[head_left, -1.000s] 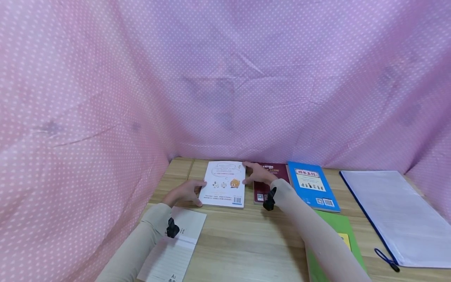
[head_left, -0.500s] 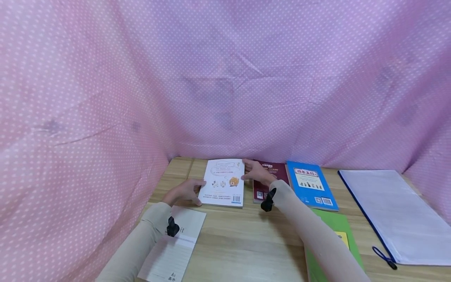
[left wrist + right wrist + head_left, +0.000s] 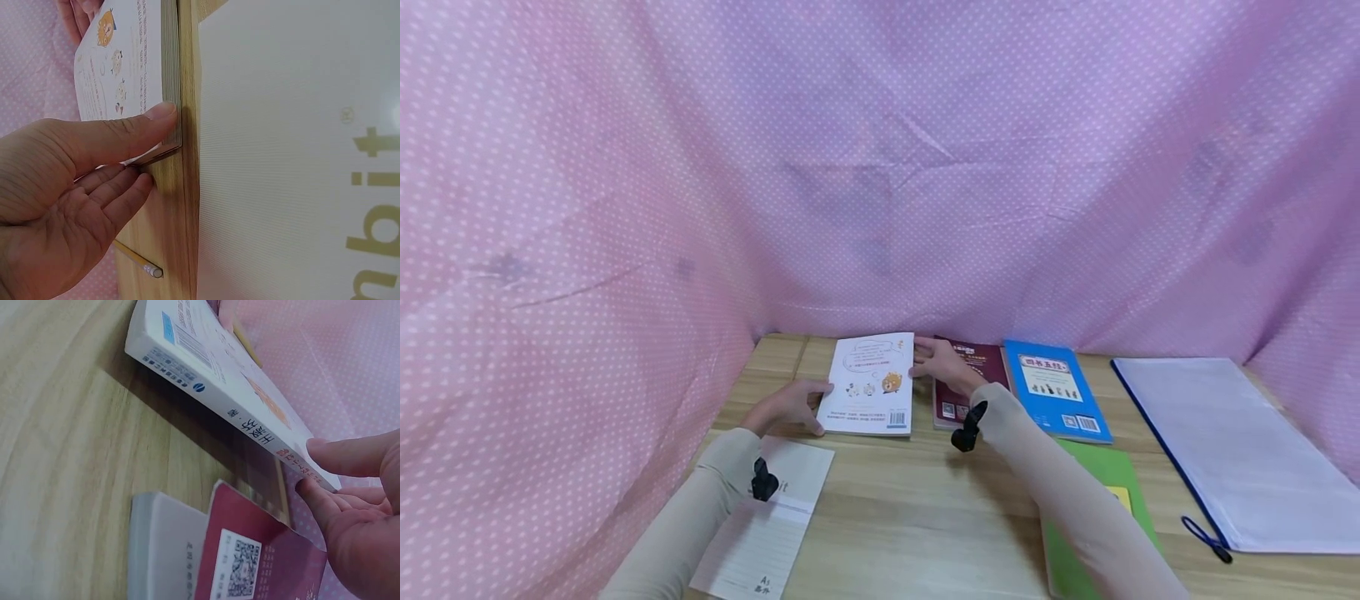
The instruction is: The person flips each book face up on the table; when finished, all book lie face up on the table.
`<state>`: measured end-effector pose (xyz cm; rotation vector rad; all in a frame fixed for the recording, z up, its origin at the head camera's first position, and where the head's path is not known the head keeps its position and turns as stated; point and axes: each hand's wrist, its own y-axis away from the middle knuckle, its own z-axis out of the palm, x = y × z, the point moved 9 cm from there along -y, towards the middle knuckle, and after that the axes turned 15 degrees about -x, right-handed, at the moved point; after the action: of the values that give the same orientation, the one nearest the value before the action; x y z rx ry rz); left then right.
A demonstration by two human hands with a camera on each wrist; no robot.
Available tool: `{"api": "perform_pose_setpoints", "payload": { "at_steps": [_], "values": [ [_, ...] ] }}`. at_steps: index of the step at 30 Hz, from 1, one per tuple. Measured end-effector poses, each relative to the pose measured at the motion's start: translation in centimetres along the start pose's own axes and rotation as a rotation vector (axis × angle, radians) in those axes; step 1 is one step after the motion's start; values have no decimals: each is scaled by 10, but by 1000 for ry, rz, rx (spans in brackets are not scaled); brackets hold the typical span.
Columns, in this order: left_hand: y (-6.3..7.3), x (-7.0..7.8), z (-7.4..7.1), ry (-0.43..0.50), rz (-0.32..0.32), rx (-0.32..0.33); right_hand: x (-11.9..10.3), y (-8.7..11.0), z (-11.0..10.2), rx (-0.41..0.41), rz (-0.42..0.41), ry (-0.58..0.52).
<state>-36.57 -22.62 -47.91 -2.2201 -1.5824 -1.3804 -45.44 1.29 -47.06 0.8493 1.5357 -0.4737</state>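
Observation:
A white paperback (image 3: 868, 385) with small cartoon animals and a barcode is held between both hands at the back of the table. My left hand (image 3: 790, 406) grips its near-left corner, the thumb across the page edges and the fingers partly beneath. On the other side, my right hand (image 3: 945, 364) pinches the spine near the far corner, thumb (image 3: 350, 455) on the cover and fingers below. In the right wrist view the spine appears raised off the wood, with a shadow under it. A maroon book (image 3: 973, 379), its cover slightly lifted, lies under and beside my right hand.
Below the left wrist lies a pale A5 notebook (image 3: 790, 533). A blue book (image 3: 1060, 404), a green book (image 3: 1093, 467) and a white zip folder (image 3: 1240, 450) with blue edging lie to the right. A pencil (image 3: 140, 261) sits near the left hand. Pink dotted cloth (image 3: 880, 167) hangs behind.
The head view has shifted slightly, moving everything a little left and up. The white paperback's far edge looks a bit higher. Both hands keep their hold on it.

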Motion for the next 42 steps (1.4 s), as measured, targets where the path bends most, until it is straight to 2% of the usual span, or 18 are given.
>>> {"api": "perform_pose_setpoints", "payload": {
  "at_steps": [9,15,22,42],
  "values": [
    [0,-3,0,32,-29,12,3,6,2,-18,11,-26],
    [-1,-3,0,40,-18,12,-3,15,5,-36,-51,-90],
    [-1,-3,-1,55,-16,13,-6,19,6,-23,-73,-142],
    [-2,6,11,54,31,19,-22,27,3,-40,-108,-163]
  ]
}}
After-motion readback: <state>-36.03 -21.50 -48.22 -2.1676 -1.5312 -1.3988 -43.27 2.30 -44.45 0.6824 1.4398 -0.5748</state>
